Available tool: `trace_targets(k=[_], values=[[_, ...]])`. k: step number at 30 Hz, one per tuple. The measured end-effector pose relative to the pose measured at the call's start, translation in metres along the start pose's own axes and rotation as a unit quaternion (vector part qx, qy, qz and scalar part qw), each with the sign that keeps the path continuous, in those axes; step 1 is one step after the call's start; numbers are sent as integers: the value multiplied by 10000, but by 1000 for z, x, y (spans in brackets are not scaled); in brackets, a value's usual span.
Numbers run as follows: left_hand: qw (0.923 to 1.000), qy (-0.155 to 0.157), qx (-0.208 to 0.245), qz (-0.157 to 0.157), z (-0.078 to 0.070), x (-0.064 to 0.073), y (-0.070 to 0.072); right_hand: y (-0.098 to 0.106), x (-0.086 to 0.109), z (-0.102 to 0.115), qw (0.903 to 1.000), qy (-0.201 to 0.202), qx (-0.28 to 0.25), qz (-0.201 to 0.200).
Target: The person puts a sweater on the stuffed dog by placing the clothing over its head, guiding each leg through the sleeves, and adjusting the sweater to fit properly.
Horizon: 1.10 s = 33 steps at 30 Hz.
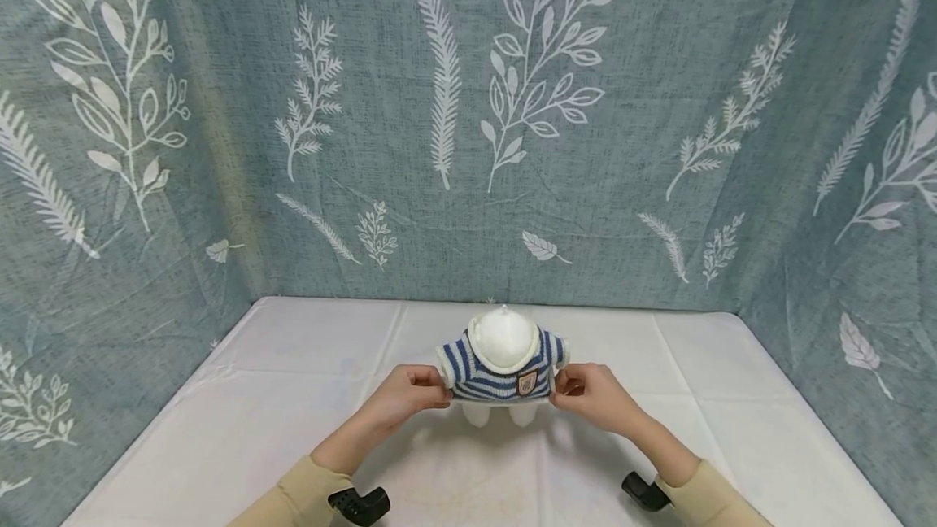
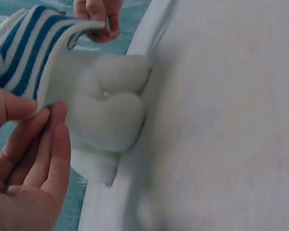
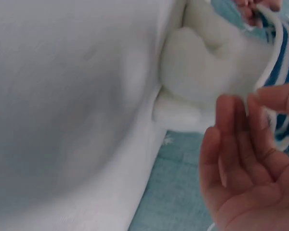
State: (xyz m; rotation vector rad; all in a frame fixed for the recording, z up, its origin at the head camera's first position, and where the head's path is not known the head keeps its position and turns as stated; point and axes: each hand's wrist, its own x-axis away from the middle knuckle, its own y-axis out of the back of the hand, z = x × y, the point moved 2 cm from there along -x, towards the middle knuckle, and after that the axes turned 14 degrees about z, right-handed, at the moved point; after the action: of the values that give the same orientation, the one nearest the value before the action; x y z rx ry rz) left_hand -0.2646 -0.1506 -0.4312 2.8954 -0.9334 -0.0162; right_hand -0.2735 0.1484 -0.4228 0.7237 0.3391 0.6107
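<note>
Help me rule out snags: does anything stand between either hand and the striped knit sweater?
Nothing visible does: the left hand and right hand pinch the striped knit sweater directly, at opposite sides of its lower edge.

Between the left hand (image 1: 403, 395) and right hand (image 1: 596, 398), the top (image 1: 483, 386) is striped blue and white, its hem (image 2: 50, 62) plain white. Nearer the right pinch, the patch (image 1: 527, 383) is pale pinkish with dark marks. The toy (image 1: 505, 340) is white above the grip (its legs (image 1: 476, 415) below, too). Under the hands the cloth (image 1: 315, 364) is white; beyond, the curtain (image 1: 381, 104) is grey-teal with white leaf sprigs. Behind the grip, cuffs (image 1: 296, 494) are beige, cameras (image 1: 359, 505) black.
</note>
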Motion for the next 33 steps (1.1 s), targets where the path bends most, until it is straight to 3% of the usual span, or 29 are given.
trace_targets(k=[4,9,12,15,18,22,27,33], values=[[9999,44,53,-150,-3,0,-4,-1,-3,5,9995,-252,184,-15],[9992,233,-3,317,-12,2,-8,1,-5,12,9994,-305,71,145],[9975,371,-328,494,-22,5,-6,8,-3,13,9988,-265,-16,411],[9960,425,-751,244,-33,8,-1,20,0,12,9968,-252,-19,754],[9944,379,-910,-378,-46,7,5,34,3,11,9958,-325,58,849],[9912,197,-776,-1054,-63,1,11,53,0,13,9977,-566,38,371],[9900,-53,-797,-1166,-82,-8,11,65,-12,26,9965,-707,-105,-430],[9831,-648,-1106,-1309,-94,-15,-2,63,-23,47,9930,-169,-175,-1154]])
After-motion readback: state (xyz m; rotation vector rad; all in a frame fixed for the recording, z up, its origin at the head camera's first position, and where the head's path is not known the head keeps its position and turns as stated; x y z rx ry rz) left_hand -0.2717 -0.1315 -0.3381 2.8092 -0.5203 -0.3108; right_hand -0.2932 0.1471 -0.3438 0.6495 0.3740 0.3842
